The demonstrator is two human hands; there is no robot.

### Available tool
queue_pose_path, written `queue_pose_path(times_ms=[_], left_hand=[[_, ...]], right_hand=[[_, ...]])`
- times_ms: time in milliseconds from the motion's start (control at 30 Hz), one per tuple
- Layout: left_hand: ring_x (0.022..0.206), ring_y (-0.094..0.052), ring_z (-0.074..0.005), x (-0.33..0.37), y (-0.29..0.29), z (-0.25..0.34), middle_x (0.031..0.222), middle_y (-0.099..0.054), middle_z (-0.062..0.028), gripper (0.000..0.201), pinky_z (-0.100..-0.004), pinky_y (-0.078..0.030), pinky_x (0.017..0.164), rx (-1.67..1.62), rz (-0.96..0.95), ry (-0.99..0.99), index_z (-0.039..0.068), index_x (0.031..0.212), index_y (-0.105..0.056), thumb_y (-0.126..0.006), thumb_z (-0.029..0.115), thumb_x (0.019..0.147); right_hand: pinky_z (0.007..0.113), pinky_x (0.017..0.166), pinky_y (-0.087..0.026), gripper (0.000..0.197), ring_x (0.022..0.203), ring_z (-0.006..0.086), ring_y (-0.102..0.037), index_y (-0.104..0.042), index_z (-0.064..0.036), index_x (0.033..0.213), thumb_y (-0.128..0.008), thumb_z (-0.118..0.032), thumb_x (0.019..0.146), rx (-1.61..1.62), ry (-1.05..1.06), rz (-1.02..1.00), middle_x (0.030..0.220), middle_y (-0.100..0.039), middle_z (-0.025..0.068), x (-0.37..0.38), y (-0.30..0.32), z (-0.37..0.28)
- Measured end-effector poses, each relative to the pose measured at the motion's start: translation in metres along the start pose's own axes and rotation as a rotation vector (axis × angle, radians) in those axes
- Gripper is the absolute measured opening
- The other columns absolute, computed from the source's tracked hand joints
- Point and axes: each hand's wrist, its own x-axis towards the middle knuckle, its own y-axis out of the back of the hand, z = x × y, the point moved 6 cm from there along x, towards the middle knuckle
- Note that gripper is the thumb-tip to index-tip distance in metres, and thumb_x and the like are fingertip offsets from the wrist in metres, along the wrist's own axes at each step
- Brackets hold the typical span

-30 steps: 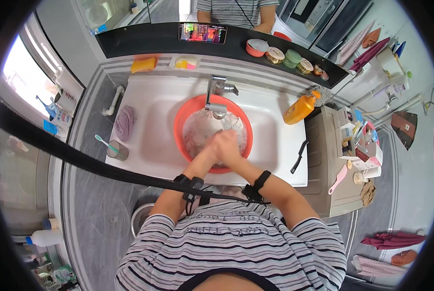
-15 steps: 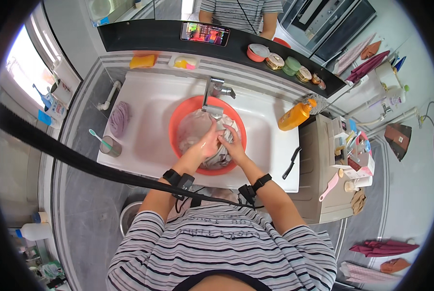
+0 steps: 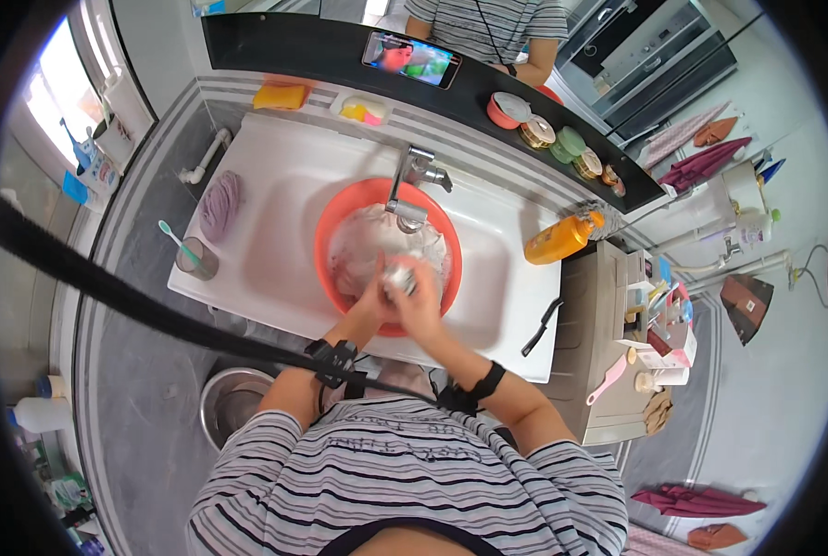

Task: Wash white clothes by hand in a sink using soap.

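A red-orange basin (image 3: 323,243) stands in the white sink under the metal faucet (image 3: 407,213). Pale wet cloth (image 3: 363,243), whitish with some grey, fills it. My left hand (image 3: 373,298) and my right hand (image 3: 420,298) are together over the basin's near side, blurred by motion. A bunched piece of the cloth shows between them, and both hands are closed on it. The fingers of my left hand are partly hidden behind the right.
At the sink's left lie a purple cloth (image 3: 219,206) and a cup (image 3: 199,263) with a toothbrush. An orange pump bottle (image 3: 558,239) and a black-handled item (image 3: 542,327) lie at the right. A phone (image 3: 411,59) and several jars line the black shelf. A metal bowl (image 3: 212,408) sits below left.
My hands, spread with fingers apart over the cloth before, have come together nearer to me and now grip a bunch of it. The whole view has shifted slightly.
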Motion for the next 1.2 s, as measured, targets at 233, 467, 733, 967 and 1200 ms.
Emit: queue_pose_path(times_ms=[233,467,733,967,1200], left_hand=[[0.106,-0.055,-0.0262,0.008,-0.004,0.002,0.117,-0.057,-0.0091,0.055,-0.0532,-0.041,0.092,-0.006,0.267,-0.206,0.013,0.12,-0.053,-0.037,0.056,0.089],[0.098,-0.059,-0.0262,0.022,-0.003,0.01,0.108,-0.06,-0.009,0.038,-0.0436,-0.048,0.086,-0.051,0.4,-0.06,0.011,0.108,-0.056,-0.043,0.04,0.088],[0.086,-0.061,-0.0247,0.019,0.03,0.019,0.096,-0.063,-0.0081,0.032,-0.0434,-0.049,0.077,-0.083,0.21,-0.252,0.011,0.102,-0.057,-0.044,0.037,0.089],[0.086,-0.062,-0.0244,0.021,0.001,0.003,0.098,-0.062,-0.0076,0.029,-0.0445,-0.05,0.079,-0.044,0.359,-0.159,0.011,0.101,-0.057,-0.047,0.036,0.09],[0.079,-0.062,-0.0219,0.018,0.037,0.022,0.088,-0.062,-0.0058,0.023,-0.0396,-0.051,0.071,-0.045,0.219,-0.236,0.014,0.096,-0.055,-0.049,0.033,0.087]], right_hand=[[0.044,0.083,-0.041,0.035,0.094,0.0386,-0.05,-0.06,-0.0068,0.104,-0.061,-0.001,0.069,-0.51,0.349,-0.087,0.109,-0.048,0.0199,-0.016,-0.021,0.01],[0.043,0.077,-0.042,0.018,0.089,0.038,-0.051,-0.057,-0.0043,0.093,-0.063,-0.009,0.076,-0.302,-0.082,0.163,0.099,-0.048,0.0202,0.035,0.006,0.071],[0.048,0.077,-0.035,0.02,0.09,0.0328,-0.049,-0.051,-0.0123,0.068,-0.069,-0.02,0.072,-0.429,0.022,-0.009,0.098,-0.052,0.0098,-0.006,-0.042,0.014],[0.038,0.055,-0.043,0.015,0.056,0.0301,-0.054,-0.053,-0.0041,0.063,-0.061,-0.01,0.074,-0.182,-0.258,0.251,0.061,-0.055,0.013,0.042,0.003,0.116],[0.039,0.055,-0.044,0.019,0.057,0.0296,-0.058,-0.051,-0.004,0.057,-0.06,-0.01,0.072,-0.231,-0.469,0.058,0.064,-0.058,0.0135,0.011,-0.022,0.068]])
